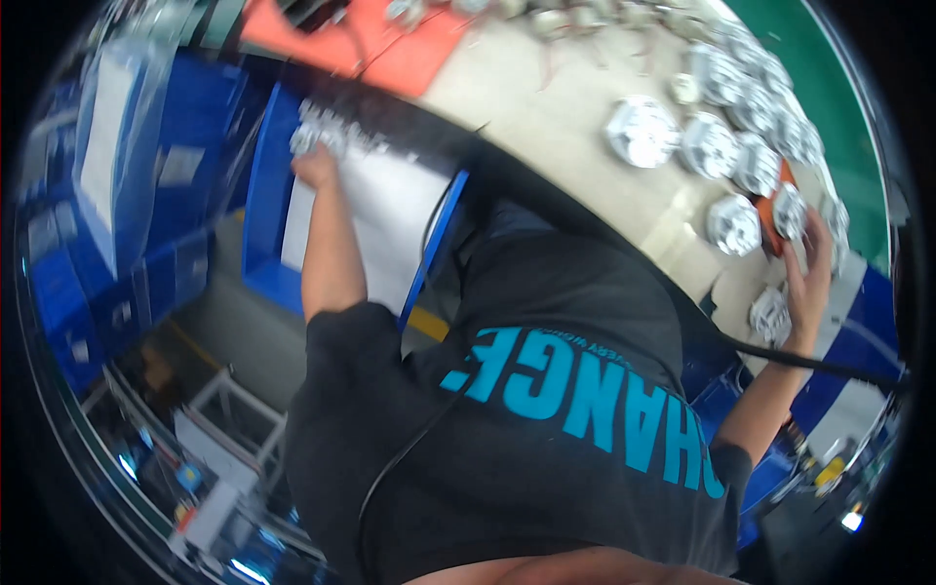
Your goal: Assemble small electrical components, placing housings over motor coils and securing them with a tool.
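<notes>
My left hand (314, 168) reaches into a blue bin (261, 210) beside the bench, its fingers closed at a pile of small silver parts (336, 132). Blur hides what exactly lies between those fingers. At the right end of the bench my right hand (811, 268) has its thumb and fingers around the near edge of a round silver metal housing (788, 211). That housing lies over an orange-red piece (770, 219). Similar housings stand close by, one to the left (733, 224) and one nearer me (770, 314).
More silver housings (642, 132) spread along the pale bench top (526, 117). Small cream parts with wires (585, 21) lie at its far side, beside an orange-red mat (409, 54). A black cable (819, 363) crosses near my right forearm. Blue crates (146, 283) are stacked at left.
</notes>
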